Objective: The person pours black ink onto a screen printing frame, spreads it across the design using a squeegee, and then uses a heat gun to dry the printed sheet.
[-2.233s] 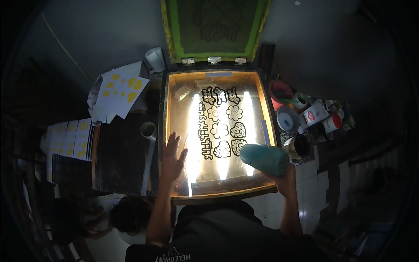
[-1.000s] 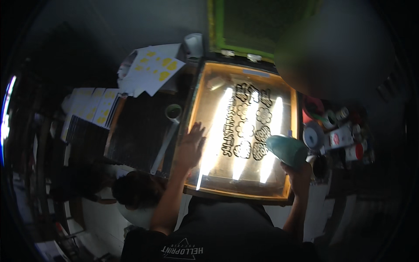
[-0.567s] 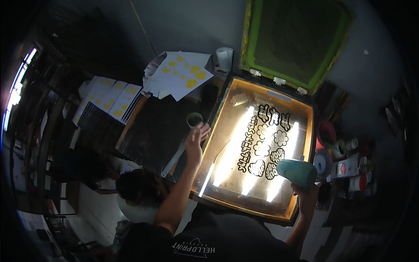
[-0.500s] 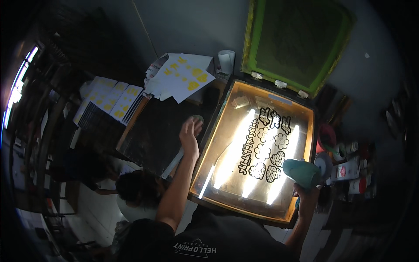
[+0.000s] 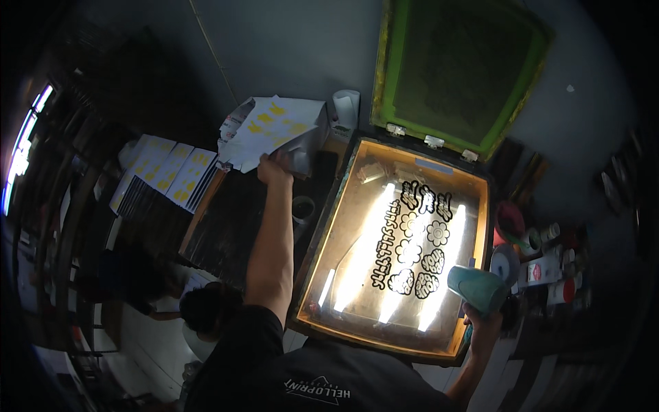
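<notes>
My left hand [image 5: 276,168] reaches to the near edge of a white paper sheet [image 5: 264,141] with yellow prints, which lies on top of other paper. Its fingers close on that edge, and the sheet's near right corner curls up beside them. Over the right side of a lit, wood-framed glass table [image 5: 353,247] my right hand [image 5: 482,323] grips a teal hair dryer [image 5: 476,287] by its handle, the barrel pointing left. Black outlined flowers and lettering [image 5: 410,250] show on the bright glass. A green-framed screen [image 5: 453,75] stands raised on hinge clamps at the table's far edge.
A round, open-topped container or roll [image 5: 302,208] sits on the dark board [image 5: 230,220] left of the lit table. Several yellow-printed sheets [image 5: 165,168] lie further left. Pots and bottles [image 5: 546,264] crowd the right side. Another person's dark-haired head [image 5: 209,309] is at lower left.
My left hand has moved from the round object up and left to the printed sheet, whose corner now curls. The hair dryer stays in my right hand, slightly lower. The whole view has shifted a little.
</notes>
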Demonstrator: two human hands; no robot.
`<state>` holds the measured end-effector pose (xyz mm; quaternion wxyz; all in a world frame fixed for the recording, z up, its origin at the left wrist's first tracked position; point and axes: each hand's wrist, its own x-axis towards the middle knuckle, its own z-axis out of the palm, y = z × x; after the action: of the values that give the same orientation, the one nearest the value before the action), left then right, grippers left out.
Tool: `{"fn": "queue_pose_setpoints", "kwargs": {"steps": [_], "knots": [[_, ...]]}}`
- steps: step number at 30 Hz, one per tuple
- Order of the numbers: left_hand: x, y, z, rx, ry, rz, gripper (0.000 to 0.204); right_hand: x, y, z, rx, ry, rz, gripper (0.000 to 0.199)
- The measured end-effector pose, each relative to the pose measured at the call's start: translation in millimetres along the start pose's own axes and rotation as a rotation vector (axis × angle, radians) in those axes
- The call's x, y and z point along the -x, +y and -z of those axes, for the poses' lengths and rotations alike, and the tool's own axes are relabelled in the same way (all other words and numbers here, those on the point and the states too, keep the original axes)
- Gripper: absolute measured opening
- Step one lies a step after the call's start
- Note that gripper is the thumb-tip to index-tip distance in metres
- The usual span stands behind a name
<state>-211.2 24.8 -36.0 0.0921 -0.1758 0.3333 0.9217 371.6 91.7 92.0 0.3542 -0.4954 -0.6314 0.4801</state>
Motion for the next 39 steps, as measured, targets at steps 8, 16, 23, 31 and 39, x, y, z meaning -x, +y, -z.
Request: {"fn": "queue_pose_setpoints", "kwargs": {"steps": [8,16,23,31,39], "knots": [[5.8,71.2,-9.9,-0.258,-0.293,-0.167,0.035,-6.0,17.8,7.8,0.089,-0.068,-0.039,0.02],[82.3,156.9,135.0,-0.634,-0.259,-0.14,0.034,-5.1,39.1,10.2,0.094,-0.16,-0.112,0.017],[160.2,154.3,216.5,-0.554,-0.266,0.105,0.034,-3.4,29.3,5.7,0.026,-0.094,-0.074,0.018],[233.9,116.6,198.9,-0.813,-0.216,-0.05,0.038,-2.3,41.1,9.0,0.097,-0.184,-0.099,0.017],[264.1,75.8,196.1,-0.502,-0.054,-0.142,0.039,-13.5,51.0,-0.2,0.189,-0.069,0.114,0.015]]}}
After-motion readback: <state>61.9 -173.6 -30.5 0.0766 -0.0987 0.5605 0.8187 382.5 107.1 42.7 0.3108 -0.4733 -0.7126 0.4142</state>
